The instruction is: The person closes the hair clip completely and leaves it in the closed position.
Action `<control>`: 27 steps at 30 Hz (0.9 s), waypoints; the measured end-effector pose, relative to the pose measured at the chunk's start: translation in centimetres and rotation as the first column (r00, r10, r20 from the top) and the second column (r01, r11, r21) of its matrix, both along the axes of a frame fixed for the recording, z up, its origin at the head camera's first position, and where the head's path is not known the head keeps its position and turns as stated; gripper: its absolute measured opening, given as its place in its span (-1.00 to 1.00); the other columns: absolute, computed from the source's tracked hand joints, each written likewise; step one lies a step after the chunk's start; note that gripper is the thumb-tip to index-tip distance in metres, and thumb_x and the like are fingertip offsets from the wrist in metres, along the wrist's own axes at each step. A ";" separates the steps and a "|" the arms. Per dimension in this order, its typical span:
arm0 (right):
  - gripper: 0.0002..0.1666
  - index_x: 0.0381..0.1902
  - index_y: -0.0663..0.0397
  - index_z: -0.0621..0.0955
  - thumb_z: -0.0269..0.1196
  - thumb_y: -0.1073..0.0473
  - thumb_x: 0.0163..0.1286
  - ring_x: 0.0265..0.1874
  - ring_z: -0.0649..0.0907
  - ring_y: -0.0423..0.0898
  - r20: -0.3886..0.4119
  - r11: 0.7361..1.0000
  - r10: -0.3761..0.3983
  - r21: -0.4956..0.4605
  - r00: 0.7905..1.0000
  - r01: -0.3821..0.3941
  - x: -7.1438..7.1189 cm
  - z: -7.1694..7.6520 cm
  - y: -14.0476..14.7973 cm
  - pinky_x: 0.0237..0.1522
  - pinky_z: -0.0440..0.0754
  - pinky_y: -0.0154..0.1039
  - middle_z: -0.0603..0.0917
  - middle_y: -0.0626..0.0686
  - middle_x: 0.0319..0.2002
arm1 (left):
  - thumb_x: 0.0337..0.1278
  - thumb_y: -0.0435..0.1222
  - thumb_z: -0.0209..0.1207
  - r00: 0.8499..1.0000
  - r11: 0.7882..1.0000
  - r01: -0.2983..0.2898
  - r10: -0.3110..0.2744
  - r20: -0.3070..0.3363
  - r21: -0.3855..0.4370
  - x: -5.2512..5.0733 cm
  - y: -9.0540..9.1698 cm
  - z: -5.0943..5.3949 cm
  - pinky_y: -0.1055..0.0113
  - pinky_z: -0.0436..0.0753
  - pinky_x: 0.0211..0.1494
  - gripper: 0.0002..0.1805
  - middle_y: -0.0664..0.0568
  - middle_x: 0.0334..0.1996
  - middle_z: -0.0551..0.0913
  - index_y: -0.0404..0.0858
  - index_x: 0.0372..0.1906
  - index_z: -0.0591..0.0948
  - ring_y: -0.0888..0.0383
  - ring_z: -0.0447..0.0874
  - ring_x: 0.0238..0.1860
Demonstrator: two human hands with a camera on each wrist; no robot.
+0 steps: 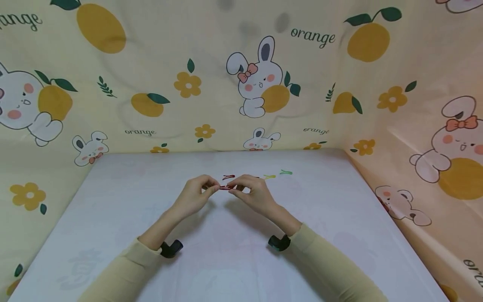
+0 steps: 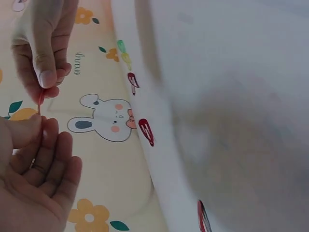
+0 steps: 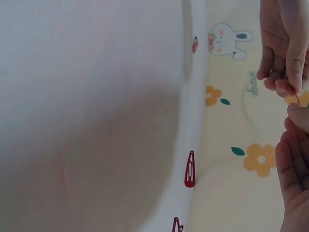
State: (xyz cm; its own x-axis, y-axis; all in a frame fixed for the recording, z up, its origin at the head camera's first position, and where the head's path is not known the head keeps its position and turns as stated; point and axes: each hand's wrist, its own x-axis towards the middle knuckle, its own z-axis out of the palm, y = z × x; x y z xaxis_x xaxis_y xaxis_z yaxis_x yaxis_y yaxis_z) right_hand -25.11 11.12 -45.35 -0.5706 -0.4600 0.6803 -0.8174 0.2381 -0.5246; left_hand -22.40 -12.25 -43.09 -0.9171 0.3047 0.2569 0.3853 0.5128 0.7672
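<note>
Over the middle of the table, my left hand (image 1: 194,195) and right hand (image 1: 254,195) meet at a red snap hair clip (image 1: 225,188). Each pinches one end between thumb and fingertips. The left wrist view shows the held clip (image 2: 40,102) edge-on as a thin red strip, so whether it is snapped open is unclear. Behind the hands lies another red hair clip (image 1: 228,177). A second red clip (image 2: 133,83), mostly covered by the right hand in the head view, lies on the table too. Beyond it are a yellow hair clip (image 1: 269,176) and a green hair clip (image 1: 286,172).
One more red clip (image 2: 203,216) shows at the bottom of the left wrist view. A white cloth covers the table (image 1: 226,260). A printed curtain (image 1: 211,37) with rabbits and oranges stands behind it and along both sides. Each wrist wears a small black camera (image 1: 171,248).
</note>
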 end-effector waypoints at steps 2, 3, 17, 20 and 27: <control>-0.76 -0.14 0.20 0.80 0.51 0.43 0.21 -0.40 0.75 -0.10 0.004 1.000 0.007 0.011 1.000 -0.007 -0.1 0.0 -0.1 -0.32 0.75 -0.19 0.81 0.06 -0.25 | 0.40 -0.36 0.29 0.998 0.999 0.023 -0.024 -0.051 -0.022 0.0 -0.3 -0.2 -0.01 0.69 0.01 -0.92 0.03 -0.21 0.76 -0.26 -0.11 0.72 0.04 0.72 -0.11; -0.76 -0.14 0.19 0.80 0.51 0.42 0.21 -0.40 0.75 -0.11 0.008 1.000 0.006 0.017 1.000 -0.006 -0.1 0.0 -0.2 -0.31 0.74 -0.21 0.81 0.06 -0.25 | 0.38 -0.37 0.31 0.997 0.999 0.033 -0.035 -0.071 -0.033 0.0 -0.4 -0.3 -0.04 0.69 0.04 -0.92 0.03 -0.20 0.75 -0.26 -0.10 0.72 0.03 0.72 -0.10; -0.80 -0.15 0.11 0.80 0.53 0.30 0.25 -0.39 0.73 -0.24 0.073 0.990 -0.021 0.140 0.997 0.011 -0.7 -0.7 -1.5 -0.23 0.70 -0.27 0.81 -0.04 -0.27 | 0.17 -0.37 0.47 0.913 0.964 -0.037 -0.075 -0.401 -0.263 0.2 -1.9 -1.7 0.13 0.70 -0.04 -0.83 0.05 -0.18 0.70 -0.19 -0.16 0.74 0.05 0.66 -0.07; -0.80 -0.16 0.13 0.80 0.53 0.31 0.24 -0.39 0.73 -0.22 0.097 0.989 -0.010 0.150 0.995 -0.005 -0.6 -0.7 -1.8 -0.26 0.72 -0.24 0.81 -0.01 -0.27 | 0.13 -0.37 0.49 0.899 0.960 -0.044 -0.083 -0.429 -0.278 0.2 -2.2 -1.9 0.13 0.70 -0.08 -0.83 0.04 -0.22 0.69 -0.20 -0.18 0.75 0.05 0.66 -0.11; -0.79 -0.15 0.16 0.79 0.52 0.32 0.25 -0.41 0.72 -0.21 0.141 0.984 0.018 0.174 0.990 -0.043 -0.9 -1.4 -2.4 -0.29 0.72 -0.31 0.81 0.03 -0.26 | 0.10 -0.38 0.51 0.898 0.948 -0.040 -0.105 -0.428 -0.316 0.1 -2.7 -2.4 0.17 0.72 -0.10 -0.82 0.07 -0.25 0.69 -0.21 -0.21 0.76 0.07 0.67 -0.15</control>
State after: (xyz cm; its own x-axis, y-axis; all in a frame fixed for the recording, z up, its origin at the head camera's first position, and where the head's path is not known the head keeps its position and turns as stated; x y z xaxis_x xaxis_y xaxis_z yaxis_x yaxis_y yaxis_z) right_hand -25.96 8.72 -46.71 -0.6375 -0.5843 0.5022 -0.7481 0.3134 -0.5850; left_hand -22.29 -14.95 -45.50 -0.7229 0.4623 0.5136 0.6618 0.6768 0.3224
